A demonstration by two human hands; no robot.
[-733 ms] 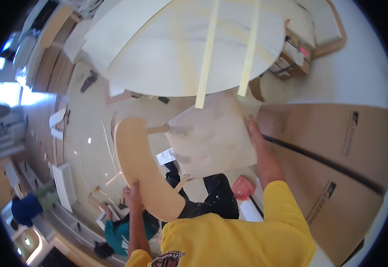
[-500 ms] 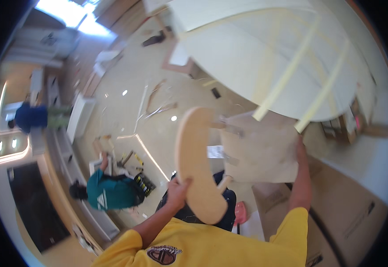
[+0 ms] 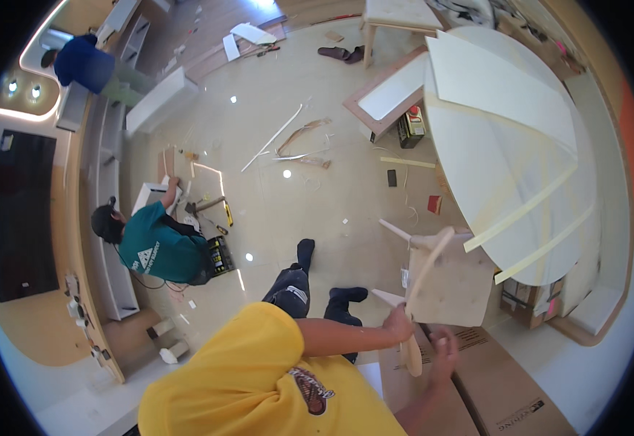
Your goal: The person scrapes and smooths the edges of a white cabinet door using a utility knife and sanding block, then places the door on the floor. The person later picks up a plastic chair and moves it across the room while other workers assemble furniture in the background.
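Note:
My left hand (image 3: 398, 324) is closed around a curved light-wood board (image 3: 427, 275), now seen nearly edge-on. Beside the board's lower end is my right hand (image 3: 444, 350), slightly blurred, its fingers apart with nothing visible in them. A pale tan panel (image 3: 453, 287) with tapered wooden legs (image 3: 394, 229) lies just beyond the board, like an upturned seat. Whether the board is joined to this panel, I cannot tell. Brown cardboard (image 3: 491, 378) is under my right hand.
A large white oval panel (image 3: 506, 160) with yellow tape strips stands at the right. A person in a green shirt (image 3: 164, 251) crouches at the left among tools; another in blue (image 3: 84, 64) is farther off. Packing scraps (image 3: 299, 145) lie on the floor.
The curved board has swung from face-on to edge-on and shifted right with my left hand. My right hand has left the panel's far right edge and come down near the board. The view has turned.

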